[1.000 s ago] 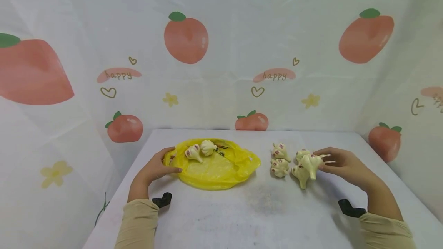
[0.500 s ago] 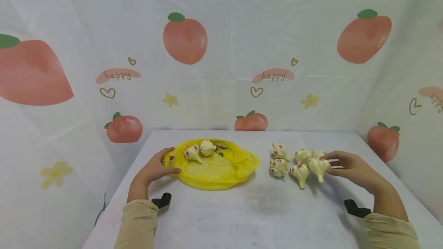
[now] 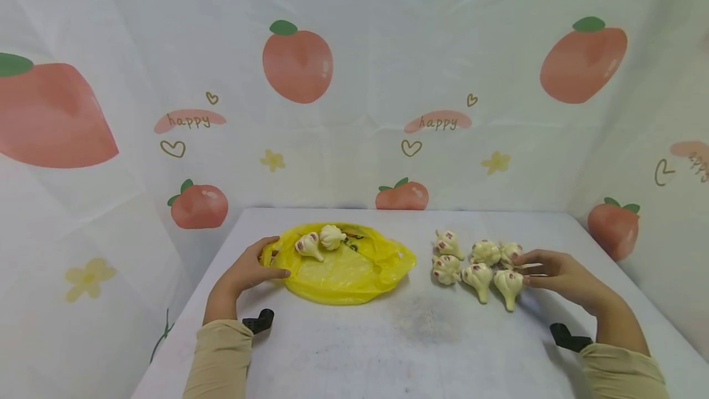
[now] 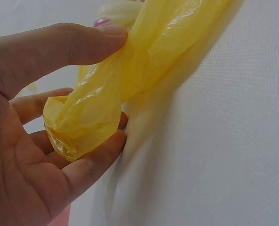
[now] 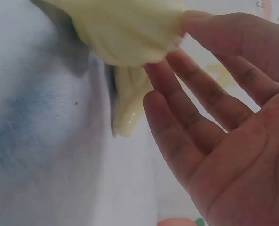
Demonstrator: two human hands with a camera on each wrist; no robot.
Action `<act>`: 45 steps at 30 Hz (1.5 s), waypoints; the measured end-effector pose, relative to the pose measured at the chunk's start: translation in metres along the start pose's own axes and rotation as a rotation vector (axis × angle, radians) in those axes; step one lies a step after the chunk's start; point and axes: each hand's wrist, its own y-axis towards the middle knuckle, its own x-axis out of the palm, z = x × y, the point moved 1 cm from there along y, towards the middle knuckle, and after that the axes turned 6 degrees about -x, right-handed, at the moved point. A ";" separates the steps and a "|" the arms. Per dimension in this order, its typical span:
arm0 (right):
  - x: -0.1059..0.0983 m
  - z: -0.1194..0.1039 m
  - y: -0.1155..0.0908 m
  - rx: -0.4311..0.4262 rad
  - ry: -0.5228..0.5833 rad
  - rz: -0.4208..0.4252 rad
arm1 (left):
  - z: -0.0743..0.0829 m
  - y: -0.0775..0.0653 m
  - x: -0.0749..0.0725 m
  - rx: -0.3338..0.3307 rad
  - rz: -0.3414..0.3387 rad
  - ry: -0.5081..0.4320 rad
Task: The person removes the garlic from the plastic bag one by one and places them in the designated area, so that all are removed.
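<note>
A yellow plastic bag (image 3: 338, 279) lies spread on the table, with two garlic bulbs, a purple-marked one (image 3: 308, 245) and a paler one (image 3: 332, 237), at its opening. My left hand (image 3: 249, 266) grips the bag's left edge; in the left wrist view the gathered yellow film (image 4: 90, 113) runs between thumb and fingers. On the right sit several garlic bulbs in two close rows. My right hand (image 3: 559, 276) is at the front right garlic bulb (image 3: 508, 287), fingers loosely spread and tips at its side. Its thumb (image 5: 224, 33) reaches the bulb's edge in the right wrist view.
To the left of the row are two more garlic bulbs, one behind (image 3: 447, 243) and one in front (image 3: 445, 268). A greyish smudge (image 3: 426, 319) marks the white table (image 3: 360, 356). A fruit-printed cloth (image 3: 354, 153) hangs behind and at both sides.
My right hand has moved a garlic bulb rightward and lowered it onto the table at the front right of the group. The left hand and the bag have stayed put.
</note>
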 end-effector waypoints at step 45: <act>0.043 -0.045 0.034 -0.075 -0.135 0.180 | -0.004 0.003 0.001 0.007 0.003 -0.007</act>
